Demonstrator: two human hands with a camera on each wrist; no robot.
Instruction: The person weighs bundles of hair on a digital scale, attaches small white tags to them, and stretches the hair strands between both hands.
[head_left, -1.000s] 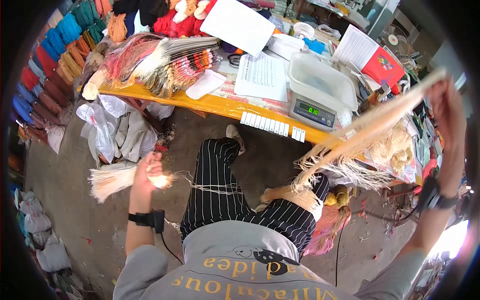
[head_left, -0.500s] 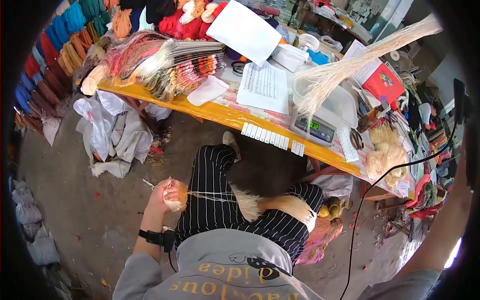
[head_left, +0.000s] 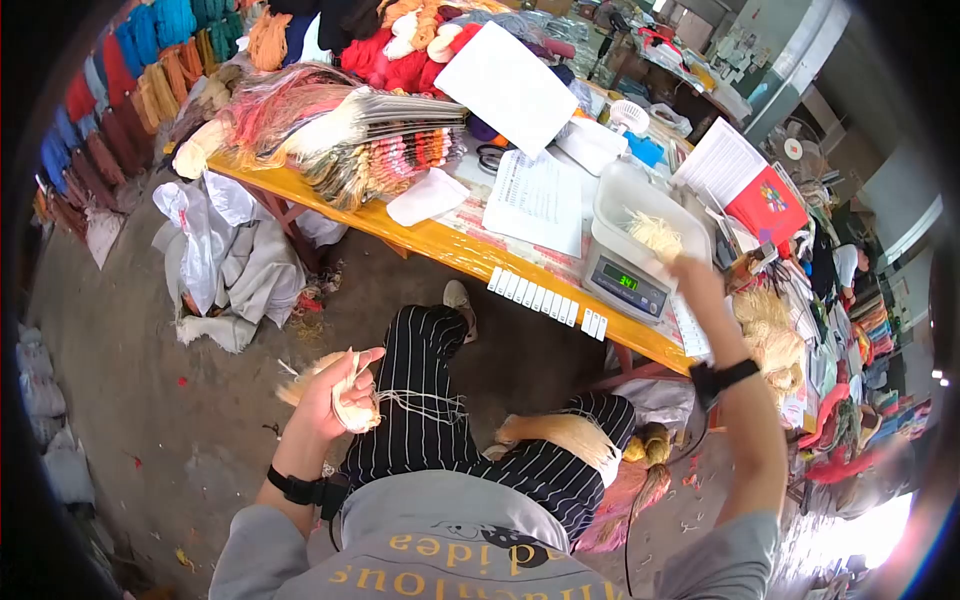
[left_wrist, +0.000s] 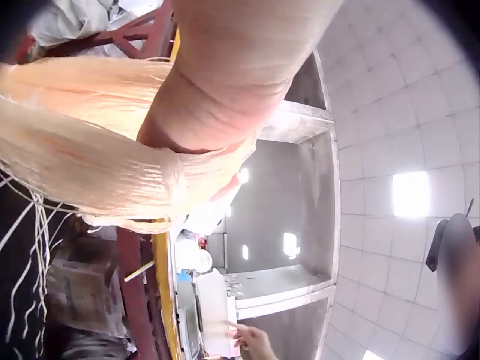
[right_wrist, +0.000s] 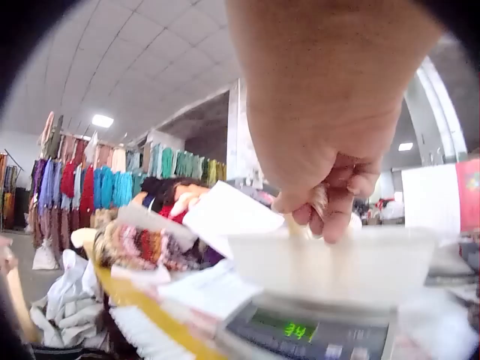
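Note:
My left hand (head_left: 335,395) grips a pale cream hank of yarn (left_wrist: 82,150) above the left thigh, its strands wrapped past the palm in the left wrist view. Thin white ties (head_left: 425,403) trail from it across the striped trousers. Over on the right, my right hand (right_wrist: 330,199) reaches to the rim of a translucent plastic tub, fingers curled and pinching pale yarn. A cream bundle of yarn (head_left: 655,235) lies in the tub (head_left: 610,200), which sits on a digital scale (head_left: 628,285) with lit green digits.
Another pale hank (head_left: 570,440) lies over the right thigh. White labels (head_left: 545,300) line the table's yellow edge (head_left: 420,245). Printed sheets (head_left: 535,205), scissors (head_left: 490,157) and a heap of coloured yarn (head_left: 350,150) cover the tabletop. Cream skeins (head_left: 768,340) lie right of the scale.
My right hand has come down from the far upper right to the tub, bringing the long yarn bundle into it. The scale's digits have changed. My left hand stays near the left thigh.

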